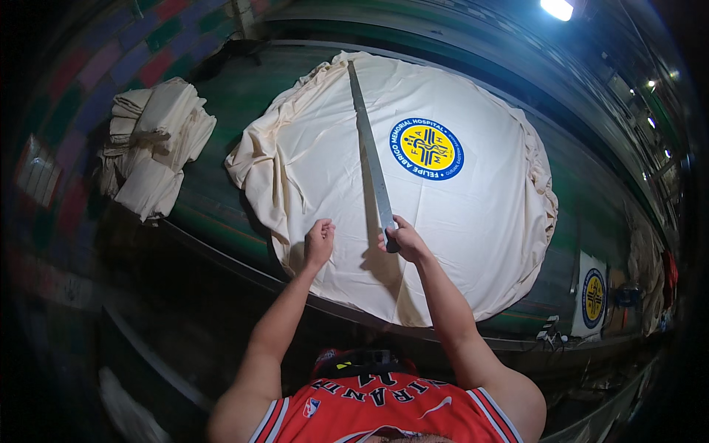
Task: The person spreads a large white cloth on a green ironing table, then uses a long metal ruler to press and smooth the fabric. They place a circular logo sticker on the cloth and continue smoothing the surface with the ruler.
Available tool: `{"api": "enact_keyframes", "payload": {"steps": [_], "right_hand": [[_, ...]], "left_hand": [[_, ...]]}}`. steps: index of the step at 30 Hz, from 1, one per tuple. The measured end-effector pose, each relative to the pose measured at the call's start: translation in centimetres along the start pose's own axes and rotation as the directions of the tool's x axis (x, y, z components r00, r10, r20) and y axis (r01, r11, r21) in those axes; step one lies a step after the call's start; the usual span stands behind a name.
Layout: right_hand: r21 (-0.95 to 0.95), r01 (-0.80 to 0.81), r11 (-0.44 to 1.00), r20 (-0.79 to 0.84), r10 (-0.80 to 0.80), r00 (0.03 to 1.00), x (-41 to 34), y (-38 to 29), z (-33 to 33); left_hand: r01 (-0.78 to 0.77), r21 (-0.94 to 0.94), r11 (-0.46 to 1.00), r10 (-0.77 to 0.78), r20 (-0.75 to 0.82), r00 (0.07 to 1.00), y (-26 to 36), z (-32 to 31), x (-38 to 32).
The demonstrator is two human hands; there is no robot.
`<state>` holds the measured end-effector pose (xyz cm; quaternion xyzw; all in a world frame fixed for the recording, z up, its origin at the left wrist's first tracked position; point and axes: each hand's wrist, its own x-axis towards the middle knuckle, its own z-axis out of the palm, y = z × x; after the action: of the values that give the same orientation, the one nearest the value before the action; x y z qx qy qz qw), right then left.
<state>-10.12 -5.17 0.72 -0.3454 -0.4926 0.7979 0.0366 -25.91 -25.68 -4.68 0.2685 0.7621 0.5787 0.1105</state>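
Note:
My right hand [407, 241] grips the near end of a long metal straightedge [376, 177]. The straightedge reaches away across a spread of cream fabric [343, 188], and its shadow falls to its left, strongest near my hand. My left hand [319, 243] hovers over the cloth to the left, fingers curled in, with nothing visible in them. Gathered, ruffled edges run along the fabric's left and right sides, and a thin cloth tie [296, 183] lies on its left part. Right of the straightedge is a round blue and yellow printed emblem [427, 149] bearing writing.
A stack of folded cream cloth [160, 144] sits at the left on the dark green table [210, 194]. A white sheet [581, 293] with a similar emblem stands at the right, beside a white plug with cords [548, 336]. A bright lamp [557, 9] shines at top right.

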Motion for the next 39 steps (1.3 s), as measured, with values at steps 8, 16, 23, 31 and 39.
{"api": "enact_keyframes", "payload": {"steps": [8, 16, 23, 31, 39], "right_hand": [[-0.113, 0.061, 0.992, -0.157, -0.079, 0.984, 1.3, 0.8, 0.8], [-0.177, 0.1, 0.979, -0.211, -0.137, 0.968, 3.8, -1.7, 3.3], [-0.107, 0.082, 0.991, -0.314, -0.112, 0.943, 6.7, 0.0, 9.2], [-0.079, 0.104, 0.991, -0.347, -0.125, 0.93, 9.0, 2.4, 13.6], [-0.04, 0.098, 0.994, -0.38, -0.105, 0.919, 9.8, 3.6, 16.1]], "left_hand": [[-0.205, 0.188, 0.961, 0.228, -0.111, 0.967, -2.1, -2.1, 9.4], [-0.016, 0.581, 0.814, 0.207, -0.265, 0.942, -3.8, -8.7, 24.3], [0.325, 0.598, 0.733, -0.114, -0.363, 0.925, -8.8, -14.5, 33.7], [0.096, 0.786, 0.61, -0.103, -0.041, 0.994, -9.0, -16.0, 39.8], [0.321, 0.064, 0.945, -0.305, -0.187, 0.934, -14.0, -12.2, 45.9]]}}
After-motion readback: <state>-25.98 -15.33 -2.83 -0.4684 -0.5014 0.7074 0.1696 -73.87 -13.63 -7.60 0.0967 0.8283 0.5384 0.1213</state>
